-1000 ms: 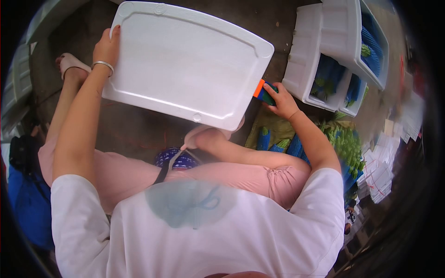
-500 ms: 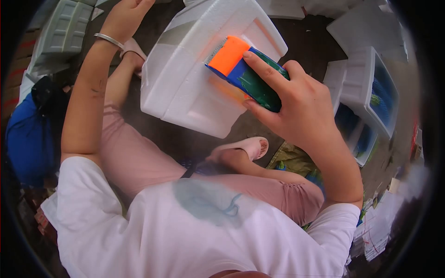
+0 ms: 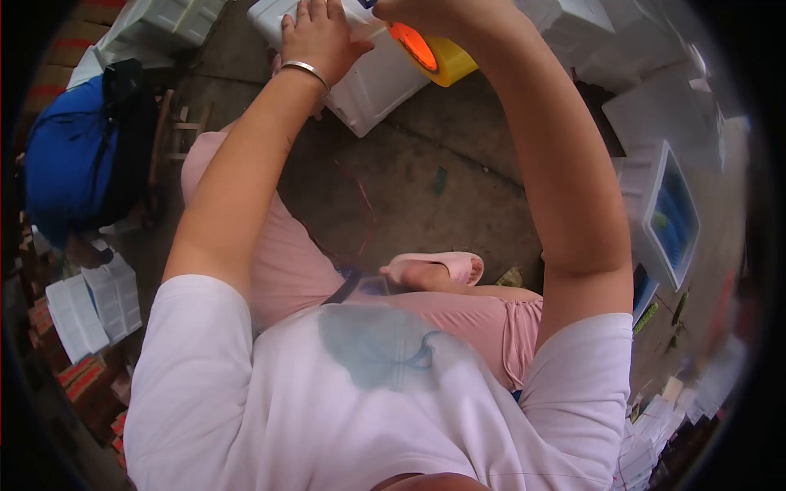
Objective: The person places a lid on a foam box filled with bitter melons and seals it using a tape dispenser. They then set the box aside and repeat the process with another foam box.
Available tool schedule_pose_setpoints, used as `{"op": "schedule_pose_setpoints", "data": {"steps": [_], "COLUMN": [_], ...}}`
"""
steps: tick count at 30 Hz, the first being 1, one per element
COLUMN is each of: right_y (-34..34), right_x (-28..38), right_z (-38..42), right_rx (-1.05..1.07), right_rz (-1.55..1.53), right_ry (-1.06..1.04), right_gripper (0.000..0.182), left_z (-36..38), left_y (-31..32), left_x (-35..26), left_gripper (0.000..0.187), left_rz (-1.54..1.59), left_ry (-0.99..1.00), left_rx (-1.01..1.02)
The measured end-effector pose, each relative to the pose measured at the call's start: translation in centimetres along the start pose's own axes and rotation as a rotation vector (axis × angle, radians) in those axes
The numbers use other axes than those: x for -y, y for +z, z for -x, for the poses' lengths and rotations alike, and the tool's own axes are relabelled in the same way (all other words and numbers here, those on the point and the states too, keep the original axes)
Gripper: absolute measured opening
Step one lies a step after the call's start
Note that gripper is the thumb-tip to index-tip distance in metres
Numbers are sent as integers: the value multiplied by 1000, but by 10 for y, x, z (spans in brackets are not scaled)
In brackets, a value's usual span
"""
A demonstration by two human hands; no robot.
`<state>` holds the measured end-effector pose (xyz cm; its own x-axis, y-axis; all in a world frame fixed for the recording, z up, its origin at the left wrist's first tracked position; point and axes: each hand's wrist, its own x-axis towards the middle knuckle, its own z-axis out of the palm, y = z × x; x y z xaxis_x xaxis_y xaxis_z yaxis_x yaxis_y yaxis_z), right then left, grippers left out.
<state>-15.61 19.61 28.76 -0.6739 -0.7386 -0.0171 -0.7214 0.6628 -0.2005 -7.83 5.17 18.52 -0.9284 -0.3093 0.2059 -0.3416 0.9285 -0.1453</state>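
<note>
Got the left hand [image 3: 321,39] laid on the white foam box [image 3: 372,88], open grip, fingers spread, silver bangle [image 3: 307,72] at the wrist. Got the right hand [image 3: 442,15] up by the right side of that box, grip closed on the tape dispenser [image 3: 449,65], partly cut off at the top edge. Can see the dispenser's yellow roll and orange centre overlapping the box's right side. Can't tell whether tape touches foam. Also spotting a pink slipper [image 3: 463,263] below the box and an open foam crate [image 3: 673,217] with blue stuff inside, well to its right.
</note>
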Motion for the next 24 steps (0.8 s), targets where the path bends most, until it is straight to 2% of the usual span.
{"op": "schedule_pose_setpoints", "data": {"steps": [1, 2, 4, 5, 7, 8, 9, 10, 11, 12, 13, 14, 16, 17, 18, 19, 21, 23, 24], "right_y": [18, 55, 106, 129, 185, 214, 245, 274, 295, 307, 320, 332, 345, 349, 347, 346, 347, 353, 355], "right_x": [-14, -31, -52, -58, -69, -77, -82, -86, -89, -92, -91, -87, -80, -83, -78, -74, -75, -71, -71], "right_z": [21, 37, 69, 80, 96, 102, 105, 105, 100, 91, 78, 63, 30, 19, 2, -10, -30, -50, -57], "right_rx": [-78, -125, -320, -375, -396, -388, -391, -302, -210, -202, -97, 8, 100, 190, 217, 239, 206, 201, 190], "right_rz": [-14, -98, -181, -208, -295, -319, -324, -320, -317, -325, -305, -285, -292, -294, -296, -312, -289, -321, -355], "right_ry": [46, 59, 65, 49, 68, 62, 75, 114, 151, 162, 210, 258, 282, 296, 309, 320, 280, 267, 239], "right_gripper": [44, 57, 60, 63, 67, 68, 68, 69, 70, 70, 67, 65, 65, 65, 66, 66, 65, 64, 63], "left_z": [-14, -27, -62, -77, -118, -135, -150, -166, -187, -215, -235, -241, -243, -245, -248, -248, -243, -241, -242], "left_y": [2, 1, 15, 8, 40, 57, 57, 57, 81, 117, 143, 150, 154, 157, 156, 156, 158, 159, 156], "left_x": [7, 15, 62, 83, 149, 177, 189, 201, 235, 281, 304, 305, 313, 308, 314, 318, 320, 313, 310], "left_gripper": [90, 91, 91, 88, 75, 71, 72, 73, 73, 80, 86, 86, 76, 76, 72, 69, 67, 74, 66], "left_rz": [27, 24, 107, 198, 365, 468, 441, 411, 405, 338, 268, 262, 419, 407, 531, 657, 606, 685, 605], "left_ry": [3, -14, 60, 40, 61, 45, 16, -14, -6, -48, -89, -79, -259, -263, -250, -236, -208, -167, -170], "left_rx": [3, 44, 83, 164, 140, 113, 171, 231, 241, 268, 294, 307, 371, 386, 450, 522, 494, 417, 399]}}
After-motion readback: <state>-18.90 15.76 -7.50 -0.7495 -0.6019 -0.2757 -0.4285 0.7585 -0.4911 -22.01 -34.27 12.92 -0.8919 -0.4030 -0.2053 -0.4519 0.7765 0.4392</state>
